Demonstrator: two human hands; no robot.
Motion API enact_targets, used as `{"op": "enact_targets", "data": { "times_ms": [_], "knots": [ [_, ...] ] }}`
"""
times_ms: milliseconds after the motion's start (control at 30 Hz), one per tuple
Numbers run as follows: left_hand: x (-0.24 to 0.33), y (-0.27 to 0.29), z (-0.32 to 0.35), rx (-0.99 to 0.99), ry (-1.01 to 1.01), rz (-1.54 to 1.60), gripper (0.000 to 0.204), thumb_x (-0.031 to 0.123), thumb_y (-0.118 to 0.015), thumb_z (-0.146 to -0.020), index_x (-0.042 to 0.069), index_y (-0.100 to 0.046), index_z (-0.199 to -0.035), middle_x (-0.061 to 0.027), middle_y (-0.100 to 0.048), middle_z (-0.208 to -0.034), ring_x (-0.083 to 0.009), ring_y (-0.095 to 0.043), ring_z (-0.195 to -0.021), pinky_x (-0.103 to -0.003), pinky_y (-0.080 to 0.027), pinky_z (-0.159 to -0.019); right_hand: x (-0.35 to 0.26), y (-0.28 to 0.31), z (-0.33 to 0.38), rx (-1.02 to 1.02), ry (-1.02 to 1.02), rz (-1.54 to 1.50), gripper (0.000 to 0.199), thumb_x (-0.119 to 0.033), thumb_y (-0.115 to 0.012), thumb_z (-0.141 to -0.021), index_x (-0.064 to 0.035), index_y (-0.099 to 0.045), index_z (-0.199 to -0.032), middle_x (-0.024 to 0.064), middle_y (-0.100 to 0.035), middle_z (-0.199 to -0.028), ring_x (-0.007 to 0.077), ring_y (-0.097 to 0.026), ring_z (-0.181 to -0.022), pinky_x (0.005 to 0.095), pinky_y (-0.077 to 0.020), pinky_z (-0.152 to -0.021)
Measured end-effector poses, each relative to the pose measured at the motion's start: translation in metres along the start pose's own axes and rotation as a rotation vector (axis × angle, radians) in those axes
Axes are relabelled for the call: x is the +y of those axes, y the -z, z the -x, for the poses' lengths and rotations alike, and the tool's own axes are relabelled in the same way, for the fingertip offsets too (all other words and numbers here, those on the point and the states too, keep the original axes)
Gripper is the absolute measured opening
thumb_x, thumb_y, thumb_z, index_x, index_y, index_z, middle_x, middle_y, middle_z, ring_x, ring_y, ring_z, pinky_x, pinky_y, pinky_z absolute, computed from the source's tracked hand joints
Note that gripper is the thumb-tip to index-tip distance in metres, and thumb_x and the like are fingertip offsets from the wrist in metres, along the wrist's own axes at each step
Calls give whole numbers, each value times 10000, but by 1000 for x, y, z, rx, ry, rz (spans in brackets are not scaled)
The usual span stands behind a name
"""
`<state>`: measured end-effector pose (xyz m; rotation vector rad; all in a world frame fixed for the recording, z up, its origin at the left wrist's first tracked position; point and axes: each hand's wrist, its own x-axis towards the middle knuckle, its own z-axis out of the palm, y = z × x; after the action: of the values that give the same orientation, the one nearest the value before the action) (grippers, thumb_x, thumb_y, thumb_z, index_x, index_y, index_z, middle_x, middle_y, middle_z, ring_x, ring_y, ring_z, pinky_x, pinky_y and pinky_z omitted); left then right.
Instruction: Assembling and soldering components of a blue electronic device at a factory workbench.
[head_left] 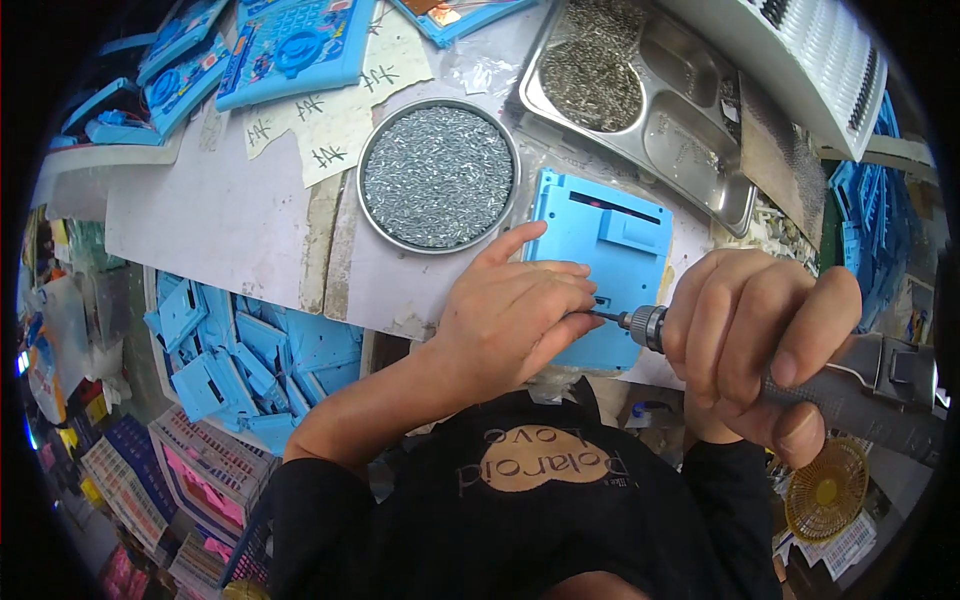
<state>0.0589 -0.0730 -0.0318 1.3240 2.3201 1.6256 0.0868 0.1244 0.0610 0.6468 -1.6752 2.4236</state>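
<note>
My right hand (pixel 760 335) is wrapped around a grey electric screwdriver (pixel 840 400), held level with its bit pointing left. The bit's tip reaches the fingertips of my left hand (pixel 525 310). Thumb and index finger of that hand are pinched together there; whatever is between them is too small and hidden to name. Under the left fingers lies a light blue plastic housing (pixel 570 235) with a slot, a raised block and screw holes. Left of it stands a round metal tray (pixel 362 190) filled with small silvery screws (pixel 435 175).
A steel compartment tray (pixel 690 155) with darker small metal parts stands at the back right, beside a white ridged rack (pixel 800 60). Blue toy cases (pixel 300 50) lie at the back left. A bin of blue panels (pixel 250 350) is at my left, a yellow basket (pixel 828 490) low right.
</note>
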Motion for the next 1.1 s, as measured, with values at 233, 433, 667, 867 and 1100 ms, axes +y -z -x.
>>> {"op": "enact_targets", "data": {
  "times_ms": [233, 433, 667, 867, 1100],
  "knots": [
    [-3, 21, 2, -27, -10, -104, 233, 151, -859, -783, 100, -706, -951, -61, -760, -971, -251, -734, -1023, -553, -357, -1160, 11, -13, -11, 29, -7, -26, 279, -300, -729, -929, -147, -507, -1002, -43, -552, -616, 110, -561, -477, 260, -456, -463],
    [-42, 66, -13, -2, 275, -669, 216, 231, -824, -816, 129, -745, -990, -71, -657, -1264, -292, -515, -1324, -633, -216, -1189, 32, 17, -43, -23, 123, 146, 201, -268, -572, -969, -112, -522, -1086, -14, -520, -691, 121, -509, -597, 299, -404, -578],
    [-56, 58, -2, 83, 294, -644, 71, 188, -784, -846, 143, -777, -900, -8, -654, -1181, -257, -515, -1251, -575, -187, -1170, 69, 26, -51, 33, 80, 65, 210, -221, -581, -960, -78, -505, -1094, 32, -501, -685, 133, -480, -596, 308, -397, -571],
    [-61, 55, -4, 114, 222, -627, 82, 165, -778, -855, 150, -784, -936, 34, -689, -978, -183, -584, -1078, -481, -268, -1081, 76, 22, -55, 50, 119, 79, 211, -146, -655, -951, -52, -480, -1021, 59, -536, -681, 115, -490, -569, 274, -438, -509],
    [-70, 50, -1, 142, 173, -591, 87, 176, -783, -822, 156, -712, -869, 41, -648, -908, -193, -567, -984, -478, -303, -938, 78, 18, -54, 35, 37, 302, 195, -197, -627, -986, -100, -463, -944, 30, -488, -648, 125, -469, -567, 303, -412, -543]
  ]
}}
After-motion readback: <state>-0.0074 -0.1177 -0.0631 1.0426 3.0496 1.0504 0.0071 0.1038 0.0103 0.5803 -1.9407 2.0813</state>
